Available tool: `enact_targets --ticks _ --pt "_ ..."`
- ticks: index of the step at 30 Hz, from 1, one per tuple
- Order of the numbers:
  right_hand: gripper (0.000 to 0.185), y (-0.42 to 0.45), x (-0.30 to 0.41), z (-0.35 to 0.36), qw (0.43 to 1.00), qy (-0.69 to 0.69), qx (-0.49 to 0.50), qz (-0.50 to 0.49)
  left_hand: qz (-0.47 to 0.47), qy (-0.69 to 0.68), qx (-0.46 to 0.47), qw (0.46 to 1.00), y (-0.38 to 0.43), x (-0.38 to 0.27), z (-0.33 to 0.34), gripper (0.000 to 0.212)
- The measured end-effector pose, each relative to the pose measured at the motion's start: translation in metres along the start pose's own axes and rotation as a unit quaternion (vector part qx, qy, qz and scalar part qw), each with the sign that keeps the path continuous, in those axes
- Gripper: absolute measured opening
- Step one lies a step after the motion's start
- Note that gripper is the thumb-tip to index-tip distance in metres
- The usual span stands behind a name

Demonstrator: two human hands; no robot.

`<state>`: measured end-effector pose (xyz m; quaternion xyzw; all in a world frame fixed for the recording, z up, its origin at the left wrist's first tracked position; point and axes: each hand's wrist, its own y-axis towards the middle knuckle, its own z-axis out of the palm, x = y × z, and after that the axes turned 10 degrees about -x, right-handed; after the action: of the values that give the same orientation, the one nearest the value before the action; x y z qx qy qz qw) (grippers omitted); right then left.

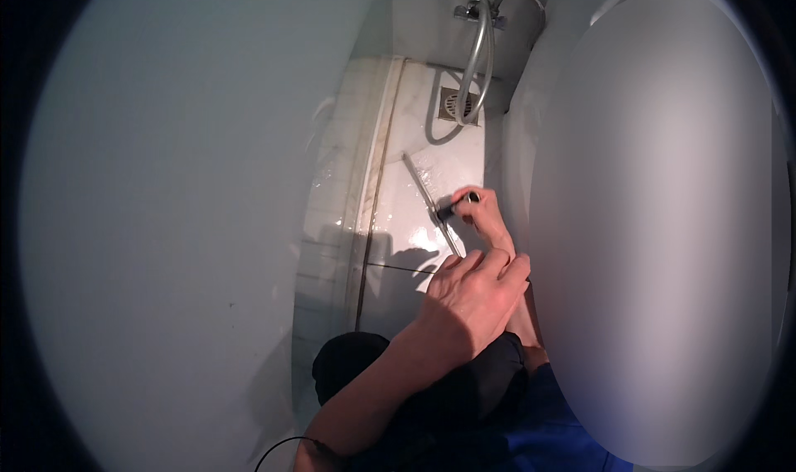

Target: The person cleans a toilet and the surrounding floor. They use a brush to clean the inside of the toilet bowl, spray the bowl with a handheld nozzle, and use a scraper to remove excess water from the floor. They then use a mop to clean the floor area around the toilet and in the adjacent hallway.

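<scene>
My right hand is closed around the dark handle of a floor squeegee. The long thin blade of the squeegee lies slantwise over wet, light marbled floor tile. Across my right forearm, close behind the wrist, lies my left hand. Its back faces up and its fingers are bent; their tips are partly hidden, and I cannot tell what they grip. The near end of the blade passes out of sight behind the left knuckles.
A square floor drain sits at the far end, with a looped metal shower hose hanging over it from a wall mixer tap. A raised stone sill and a glass panel border the left. The right side is blurred.
</scene>
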<state>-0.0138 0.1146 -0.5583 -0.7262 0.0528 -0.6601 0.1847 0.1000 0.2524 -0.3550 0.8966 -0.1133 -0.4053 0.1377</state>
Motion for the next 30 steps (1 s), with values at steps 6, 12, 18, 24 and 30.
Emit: enact_targets --ticks 6,12,18,24,30 --pt "0.013 0.052 0.01 0.033 0.991 0.109 -0.054 0.051 0.006 -0.015 -0.025 1.0 0.001 0.011 0.004 0.024" --pt "0.009 0.077 0.011 0.068 0.98 0.169 -0.101 -0.019 0.001 -0.026 -0.038 0.999 0.005 0.019 -0.005 0.022" --pt "0.015 0.18 0.04 0.118 0.973 0.098 -0.16 -0.135 -0.012 -0.041 -0.04 0.998 0.011 0.03 -0.006 0.021" --pt "0.011 0.206 0.037 0.095 0.97 0.214 -0.105 0.037 -0.012 -0.033 -0.035 0.999 0.014 0.038 -0.004 0.018" --pt "0.012 0.162 -0.013 0.078 0.887 0.449 -0.077 0.077 -0.018 -0.046 -0.026 0.998 0.013 0.043 -0.002 0.019"
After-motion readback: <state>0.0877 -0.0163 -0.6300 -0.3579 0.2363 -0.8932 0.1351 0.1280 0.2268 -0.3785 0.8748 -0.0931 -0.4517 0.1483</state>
